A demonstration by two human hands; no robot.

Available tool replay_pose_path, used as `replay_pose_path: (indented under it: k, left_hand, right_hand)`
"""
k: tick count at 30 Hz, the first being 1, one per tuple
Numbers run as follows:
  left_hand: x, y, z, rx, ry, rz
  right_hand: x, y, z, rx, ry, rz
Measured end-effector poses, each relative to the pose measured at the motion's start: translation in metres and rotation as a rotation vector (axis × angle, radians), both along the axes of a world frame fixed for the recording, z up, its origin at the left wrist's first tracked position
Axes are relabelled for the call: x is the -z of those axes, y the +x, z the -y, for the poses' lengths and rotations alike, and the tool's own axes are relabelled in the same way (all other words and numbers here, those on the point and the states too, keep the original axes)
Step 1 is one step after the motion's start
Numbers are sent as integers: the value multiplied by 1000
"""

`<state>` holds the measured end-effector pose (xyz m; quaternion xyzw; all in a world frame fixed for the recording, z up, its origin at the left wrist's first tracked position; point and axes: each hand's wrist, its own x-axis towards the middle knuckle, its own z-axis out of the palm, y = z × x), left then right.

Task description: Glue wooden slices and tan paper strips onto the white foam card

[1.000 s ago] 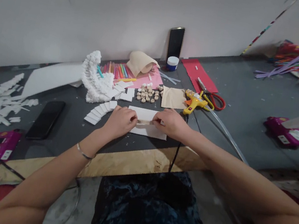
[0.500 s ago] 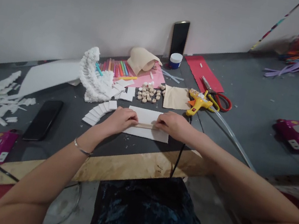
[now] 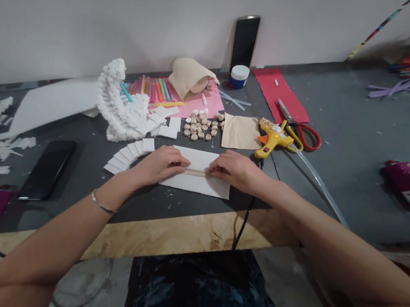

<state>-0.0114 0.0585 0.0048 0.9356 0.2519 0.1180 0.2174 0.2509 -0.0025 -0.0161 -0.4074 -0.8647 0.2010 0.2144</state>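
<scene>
A white paper sheet [image 3: 195,183] lies on the dark table [image 3: 164,204] in front of me. Across it runs a thin beige strip [image 3: 197,172]. My left hand [image 3: 159,164] pinches the strip's left end with curled fingers. My right hand [image 3: 234,170] pinches its right end the same way. Both hands rest on the white sheet, knuckles up.
A yellow glue gun [image 3: 271,138] and red-handled scissors [image 3: 300,130] lie right of my hands, beside a beige sheet [image 3: 238,132]. Small wooden discs [image 3: 199,126], white cards [image 3: 127,155], a white ruffled piece [image 3: 118,106], a black phone [image 3: 45,170] and coloured sticks [image 3: 156,89] surround them. The glue gun's cable [image 3: 244,224] drops over the table edge.
My hands have stayed on the strip, pressing it flatter onto the white sheet. The view has shifted slightly, so everything sits a little lower and to the left.
</scene>
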Motion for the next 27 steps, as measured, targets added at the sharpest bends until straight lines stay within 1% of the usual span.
replay_pose_path:
  k: [3,7,10,14,17,22,25,27]
  left_hand:
    - [7,-4,1,50,103,68]
    - [13,-6,3,117,280,141]
    - [16,-8,4,153,422,134]
    - [18,-11,6,186,544,69]
    - [17,-14,8,222,571,33]
    - [13,-19,10,269,544,-75]
    - [9,-20,11,270,498,-135]
    - [8,-20,11,247,435,-126]
  right_hand:
    - [6,1,2,-40,161,-10]
    - [8,1,5,-97,356,87]
    - [5,2,9,-140,423,170]
    - [1,5,13,-168,432,205]
    - [-1,6,14,-178,409,225]
    - [-6,8,19,-204,394,269]
    - [-10,8,22,-211,351,295]
    - [-11,8,23,-206,325,299]
